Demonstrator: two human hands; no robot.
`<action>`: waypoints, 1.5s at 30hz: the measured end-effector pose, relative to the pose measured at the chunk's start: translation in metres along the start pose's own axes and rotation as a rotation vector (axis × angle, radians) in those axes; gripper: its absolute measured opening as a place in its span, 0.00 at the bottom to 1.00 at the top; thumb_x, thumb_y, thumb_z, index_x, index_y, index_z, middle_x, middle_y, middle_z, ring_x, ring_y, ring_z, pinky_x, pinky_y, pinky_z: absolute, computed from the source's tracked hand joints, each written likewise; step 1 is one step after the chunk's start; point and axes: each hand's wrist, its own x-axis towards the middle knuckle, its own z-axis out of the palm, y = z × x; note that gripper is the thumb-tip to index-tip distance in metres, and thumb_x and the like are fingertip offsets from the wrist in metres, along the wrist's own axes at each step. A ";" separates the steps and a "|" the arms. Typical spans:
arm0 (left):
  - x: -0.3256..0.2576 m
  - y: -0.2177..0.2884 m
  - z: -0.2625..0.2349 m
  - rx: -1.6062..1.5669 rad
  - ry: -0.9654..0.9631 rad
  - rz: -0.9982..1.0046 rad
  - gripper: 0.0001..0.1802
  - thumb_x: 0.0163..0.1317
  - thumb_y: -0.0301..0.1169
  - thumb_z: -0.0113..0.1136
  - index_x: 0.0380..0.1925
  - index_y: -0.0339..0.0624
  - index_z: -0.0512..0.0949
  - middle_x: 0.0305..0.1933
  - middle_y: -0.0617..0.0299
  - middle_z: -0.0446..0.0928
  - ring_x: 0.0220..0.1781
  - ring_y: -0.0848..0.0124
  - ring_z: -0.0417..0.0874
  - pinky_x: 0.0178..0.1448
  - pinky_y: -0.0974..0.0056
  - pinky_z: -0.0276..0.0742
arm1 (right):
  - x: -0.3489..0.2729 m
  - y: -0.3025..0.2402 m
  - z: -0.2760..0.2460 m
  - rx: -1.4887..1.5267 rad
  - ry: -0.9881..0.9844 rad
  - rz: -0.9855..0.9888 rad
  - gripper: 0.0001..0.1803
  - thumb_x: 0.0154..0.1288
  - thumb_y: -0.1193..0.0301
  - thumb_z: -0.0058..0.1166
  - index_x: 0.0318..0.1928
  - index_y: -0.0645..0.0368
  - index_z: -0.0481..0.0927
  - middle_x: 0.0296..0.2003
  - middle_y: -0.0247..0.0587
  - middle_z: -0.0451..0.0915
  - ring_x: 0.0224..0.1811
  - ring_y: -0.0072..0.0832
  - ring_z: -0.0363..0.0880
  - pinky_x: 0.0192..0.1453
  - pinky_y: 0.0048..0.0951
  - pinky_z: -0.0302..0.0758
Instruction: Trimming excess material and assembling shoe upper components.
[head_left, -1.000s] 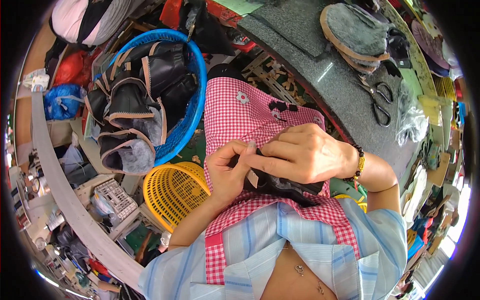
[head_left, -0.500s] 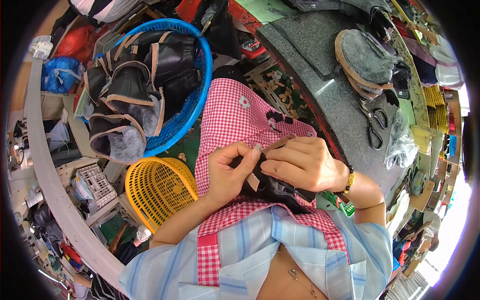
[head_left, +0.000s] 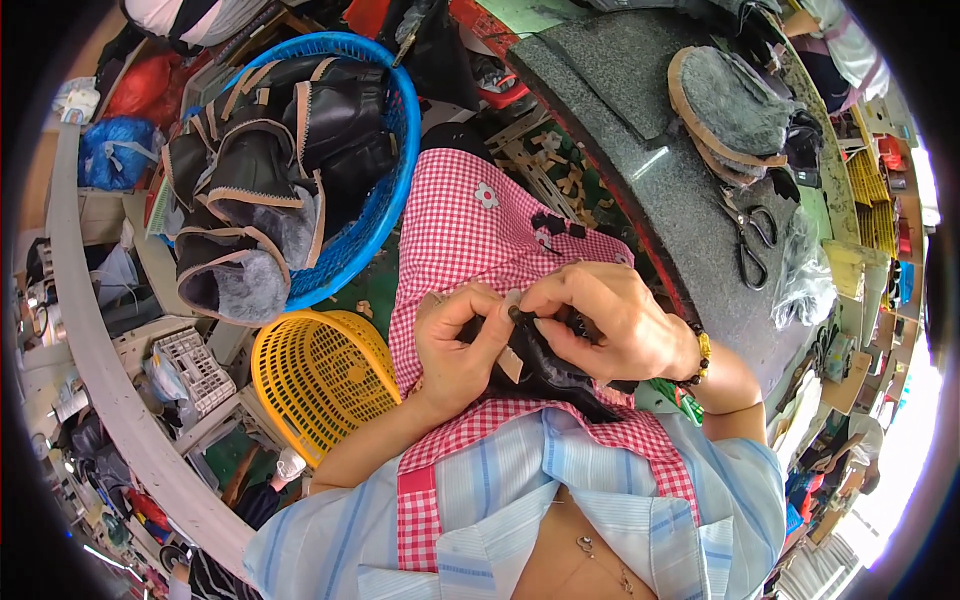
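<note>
My left hand [head_left: 455, 345] and my right hand [head_left: 610, 325] meet over my lap, both gripping a dark black shoe piece [head_left: 545, 370] with a tan edge. Fingertips of both hands pinch a small spot at its top edge. The piece rests on my red-and-white checked apron [head_left: 470, 230], which has several small black scraps [head_left: 555, 225] lying on it. A beaded bracelet sits on my right wrist.
A blue basket [head_left: 395, 150] full of dark fur-lined boots stands at my upper left. An empty yellow basket [head_left: 315, 375] sits by my left arm. On the grey worktable [head_left: 640, 120] to the right lie scissors [head_left: 750, 240] and grey furry soles [head_left: 730, 105].
The view has shifted slightly. My hands stay together on the shoe piece, with the fingers working a little along its top edge.
</note>
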 end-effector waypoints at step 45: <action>0.089 0.017 -0.025 0.243 -0.558 -0.219 0.10 0.52 0.14 0.57 0.35 0.31 0.80 0.31 0.67 0.76 0.32 0.80 0.75 0.34 0.76 0.68 | -0.055 0.033 -0.025 0.290 -0.055 0.354 0.45 0.39 0.62 0.75 0.57 0.64 0.65 0.50 0.44 0.74 0.55 0.31 0.73 0.60 0.30 0.70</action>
